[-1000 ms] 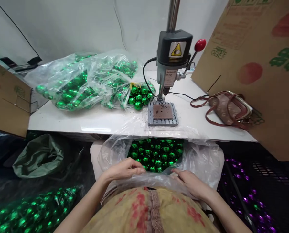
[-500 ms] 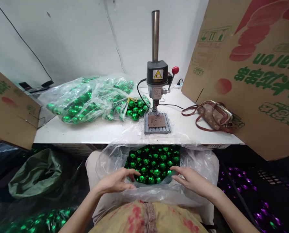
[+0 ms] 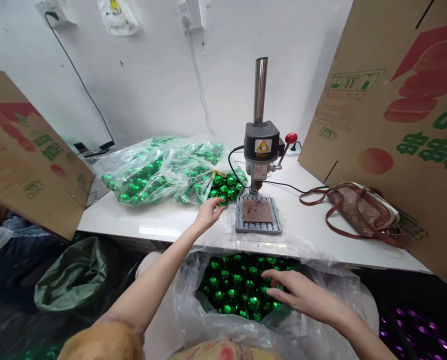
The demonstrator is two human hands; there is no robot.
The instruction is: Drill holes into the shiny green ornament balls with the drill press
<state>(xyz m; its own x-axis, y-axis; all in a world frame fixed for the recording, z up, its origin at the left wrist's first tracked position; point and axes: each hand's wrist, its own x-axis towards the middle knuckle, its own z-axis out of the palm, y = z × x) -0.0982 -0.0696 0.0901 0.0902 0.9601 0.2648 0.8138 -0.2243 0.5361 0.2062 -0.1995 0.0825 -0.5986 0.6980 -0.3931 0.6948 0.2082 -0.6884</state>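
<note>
My left hand (image 3: pixel 209 213) reaches over the white table, its fingers curled beside a clear plastic bag of shiny green baubles (image 3: pixel 223 187) and just left of the grey base plate (image 3: pixel 258 215) of a bench drill press (image 3: pixel 261 150). Whether it holds a bauble is hidden. My right hand (image 3: pixel 298 292) hangs with fingers apart at the edge of an open bag of green baubles (image 3: pixel 238 285) in front of me, with its fingertips at or just above them.
A brown handbag (image 3: pixel 364 210) with a long strap lies on the table's right side. Cardboard sheets (image 3: pixel 392 125) stand at the right and left. A dark green sack (image 3: pixel 71 275) lies low at the left. Purple baubles (image 3: pixel 414 335) show at the lower right.
My left hand has moved forward from the bag in front of me to the table near the drill base. My right hand has shifted slightly right, and the view has tilted up.
</note>
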